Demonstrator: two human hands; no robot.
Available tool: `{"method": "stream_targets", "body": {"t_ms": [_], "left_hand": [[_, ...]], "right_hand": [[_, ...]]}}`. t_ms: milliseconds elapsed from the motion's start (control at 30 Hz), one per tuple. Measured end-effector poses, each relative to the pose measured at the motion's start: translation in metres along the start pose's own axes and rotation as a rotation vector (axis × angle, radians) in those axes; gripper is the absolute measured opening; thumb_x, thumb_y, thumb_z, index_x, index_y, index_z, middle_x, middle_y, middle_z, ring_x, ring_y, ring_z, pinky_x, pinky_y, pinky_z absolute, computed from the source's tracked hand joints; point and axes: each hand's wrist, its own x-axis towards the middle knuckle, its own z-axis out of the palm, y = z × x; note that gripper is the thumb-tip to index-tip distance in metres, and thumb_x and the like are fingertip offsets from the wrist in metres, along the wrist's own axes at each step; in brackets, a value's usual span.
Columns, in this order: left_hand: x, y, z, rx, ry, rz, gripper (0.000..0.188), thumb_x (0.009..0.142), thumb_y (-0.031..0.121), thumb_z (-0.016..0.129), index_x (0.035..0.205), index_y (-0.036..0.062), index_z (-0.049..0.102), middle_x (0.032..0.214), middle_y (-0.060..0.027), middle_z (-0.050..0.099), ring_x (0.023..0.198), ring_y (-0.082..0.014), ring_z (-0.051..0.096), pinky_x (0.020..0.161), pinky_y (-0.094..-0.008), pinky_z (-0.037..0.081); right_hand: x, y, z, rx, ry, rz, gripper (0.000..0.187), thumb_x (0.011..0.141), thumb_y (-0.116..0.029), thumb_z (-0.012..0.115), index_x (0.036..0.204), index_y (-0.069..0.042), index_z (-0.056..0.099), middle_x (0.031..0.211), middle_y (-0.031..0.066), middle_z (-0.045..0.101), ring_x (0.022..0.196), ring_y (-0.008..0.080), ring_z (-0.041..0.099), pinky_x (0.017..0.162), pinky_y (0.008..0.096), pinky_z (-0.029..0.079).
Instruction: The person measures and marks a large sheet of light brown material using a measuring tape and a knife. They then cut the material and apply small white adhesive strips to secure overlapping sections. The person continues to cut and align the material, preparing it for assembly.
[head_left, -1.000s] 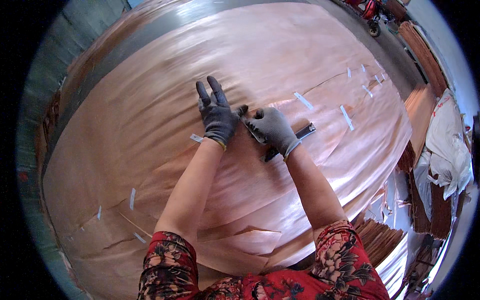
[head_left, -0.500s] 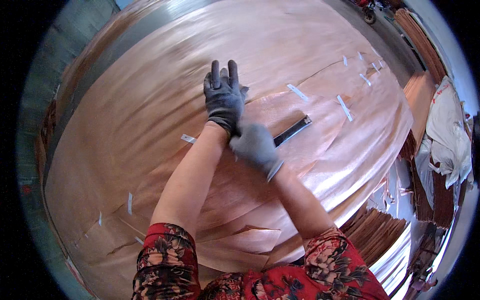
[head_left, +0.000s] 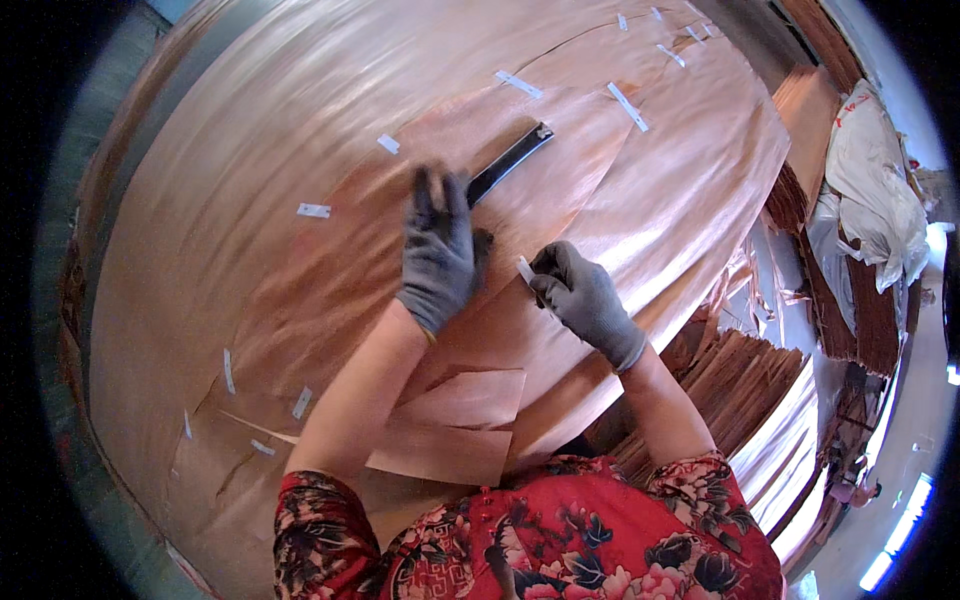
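Note:
A broad sheet of reddish-brown wood veneer lies before me, with short white tape strips along its cracks and seams. My left hand, in a grey glove, is over the veneer, palm down with fingers stretched out and slightly blurred. Just beyond its fingertips lies a long, flat black tool with a pale edge; its near end is hidden behind the hand. To the right, my gloved right hand pinches a small strip of white tape between thumb and fingers, close above the veneer.
Loose veneer pieces overlap near my body. At the right stand a stack of rough-edged veneer sheets and a pale plastic sheet draped over more brown sheets. A greenish floor shows at the left.
My right hand has moved away from beside the left wrist and now shows a tape strip in its fingers. The left hand has drawn nearer to me, uncovering another tape strip. The view has shifted.

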Motion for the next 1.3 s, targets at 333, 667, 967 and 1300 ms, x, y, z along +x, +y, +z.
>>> {"method": "stream_targets", "body": {"t_ms": [333, 667, 967, 1300], "left_hand": [[-0.014, 0.029, -0.003, -0.013, -0.006, -0.181, 0.094, 0.079, 0.025, 0.061, 0.139, -0.0083, -0.003, 0.142, -0.0196, 0.026, 0.134, -0.0473, 0.004, 0.108, -0.0516, 0.013], [-0.021, 0.018, 0.006, 0.001, 0.05, -0.095, 0.096, 0.079, 0.03, 0.063, 0.14, -0.0051, -0.003, 0.143, -0.0226, 0.023, 0.135, -0.0449, 0.006, 0.109, -0.0492, 0.012], [-0.013, 0.029, 0.006, 0.005, -0.012, -0.242, 0.107, 0.069, 0.043, 0.071, 0.139, -0.0049, 0.006, 0.144, -0.0216, 0.021, 0.133, -0.048, 0.007, 0.109, -0.0498, 0.01], [0.027, 0.053, 0.042, 0.013, 0.127, -0.026, 0.078, 0.072, 0.02, 0.066, 0.137, 0.0008, 0.028, 0.14, -0.0196, 0.03, 0.13, -0.0448, 0.022, 0.106, -0.0525, 0.02]], "right_hand": [[0.006, 0.001, 0.013, -0.275, 0.102, -0.012, 0.032, 0.084, -0.03, 0.063, 0.078, -0.001, 0.051, 0.059, 0.0119, 0.058, 0.053, 0.0219, 0.059, 0.052, 0.0327, 0.045], [-0.01, -0.005, 0.008, 0.156, 0.056, 0.016, 0.037, 0.083, -0.037, 0.062, 0.081, -0.001, 0.053, 0.059, 0.0116, 0.059, 0.053, 0.0208, 0.06, 0.052, 0.0324, 0.047], [-0.003, 0.003, 0.017, -0.272, 0.092, 0.044, 0.039, 0.081, -0.043, 0.06, 0.084, -0.004, 0.054, 0.075, 0.0201, 0.062, 0.075, 0.0381, 0.061, 0.065, 0.0445, 0.047], [-0.018, 0.01, 0.022, 0.019, 0.126, 0.094, 0.03, 0.079, -0.025, 0.064, 0.093, -0.003, 0.051, 0.08, 0.0238, 0.062, 0.08, 0.0416, 0.059, 0.069, 0.0452, 0.047]]}}
